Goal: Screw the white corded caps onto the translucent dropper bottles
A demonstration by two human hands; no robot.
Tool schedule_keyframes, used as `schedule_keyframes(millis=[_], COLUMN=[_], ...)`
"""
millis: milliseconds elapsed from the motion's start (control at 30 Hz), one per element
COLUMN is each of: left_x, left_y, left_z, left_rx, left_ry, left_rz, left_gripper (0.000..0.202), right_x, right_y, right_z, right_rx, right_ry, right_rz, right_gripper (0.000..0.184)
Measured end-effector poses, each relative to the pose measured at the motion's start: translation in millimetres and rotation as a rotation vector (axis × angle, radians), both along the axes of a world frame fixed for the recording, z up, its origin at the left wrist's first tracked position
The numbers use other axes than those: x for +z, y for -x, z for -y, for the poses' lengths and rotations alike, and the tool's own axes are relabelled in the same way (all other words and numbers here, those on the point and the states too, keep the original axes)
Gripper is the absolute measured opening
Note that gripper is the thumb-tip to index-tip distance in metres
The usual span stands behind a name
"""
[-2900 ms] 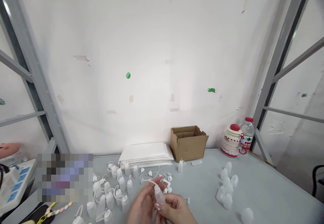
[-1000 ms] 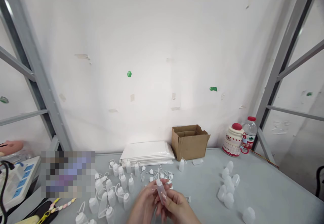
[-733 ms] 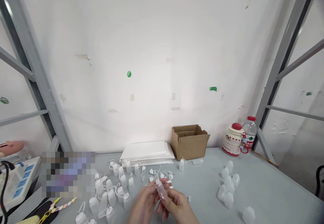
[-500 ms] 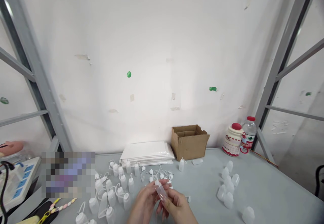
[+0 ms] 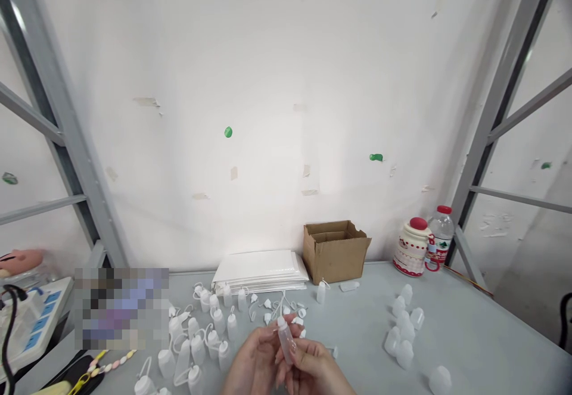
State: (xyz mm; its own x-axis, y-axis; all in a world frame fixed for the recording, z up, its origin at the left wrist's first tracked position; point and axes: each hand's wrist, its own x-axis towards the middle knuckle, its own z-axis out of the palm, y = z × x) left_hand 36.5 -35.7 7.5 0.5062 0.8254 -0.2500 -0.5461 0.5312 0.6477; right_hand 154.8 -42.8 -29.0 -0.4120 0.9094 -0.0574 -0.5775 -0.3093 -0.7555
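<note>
In front of me a small translucent squeeze bottle (image 5: 286,342) with a white cap is held tilted, its top pointing away. My right hand (image 5: 315,366) grips its body, the thumb pressed along the side. My left hand (image 5: 254,353) is closed around the upper end by the cap; some of its fingers are hidden behind the bottle. Just beyond the hands lie loose white caps with straps (image 5: 268,304). To the left stand many capped bottles (image 5: 197,350), several with looped straps.
Uncapped translucent bottles (image 5: 405,326) are grouped at the right. Behind are a stack of white sheets (image 5: 259,267), an open cardboard box (image 5: 337,258), a decorated jar (image 5: 410,249) and a water bottle (image 5: 441,231). A power strip (image 5: 42,323) sits far left.
The bottle has turned a little more upright between the hands. My right hand has shifted slightly lower on its body; the things on the table stay as they were.
</note>
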Motion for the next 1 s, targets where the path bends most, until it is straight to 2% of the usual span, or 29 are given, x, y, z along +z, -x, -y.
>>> schedule_keyframes(millis=[133,233,467,633,800,900,1000], left_x=[8.6,9.3,-2.1,2.5,1.1,-3.0,-1.5], left_y=[-1.3,-1.9,0.5,1.9,1.5,0.3,-0.4], left_z=[3.3,4.4,2.6,1.8,0.5,0.3,1.2], left_rx=[0.013,0.004,-0.03,-0.062,0.023,0.083,0.084], left_ry=[0.071,0.097,0.01,-0.037,-0.101,-0.165,-0.236], left_rz=[0.033,0.057,0.104,0.135,-0.012,-0.095,-0.165], left_gripper=[0.026,0.025,0.027,0.03,0.036,0.025,0.022], right_x=[3.1,2.5,1.7,5.7,2.3,-3.6,-6.5], right_y=[0.5,-0.3,-1.8,-4.0,-3.3,0.1,1.5], right_z=[2.4,2.8,3.7,3.0,2.2,1.9,2.3], right_rx=[0.03,0.061,0.128,0.13,0.122,0.093,0.073], right_ry=[-0.001,0.001,0.023,0.015,-0.001,-0.035,-0.02], right_rz=[-0.103,-0.129,-0.205,-0.205,-0.144,-0.088,-0.091], right_gripper=[0.034,0.031,0.031,0.033,0.034,0.035,0.035])
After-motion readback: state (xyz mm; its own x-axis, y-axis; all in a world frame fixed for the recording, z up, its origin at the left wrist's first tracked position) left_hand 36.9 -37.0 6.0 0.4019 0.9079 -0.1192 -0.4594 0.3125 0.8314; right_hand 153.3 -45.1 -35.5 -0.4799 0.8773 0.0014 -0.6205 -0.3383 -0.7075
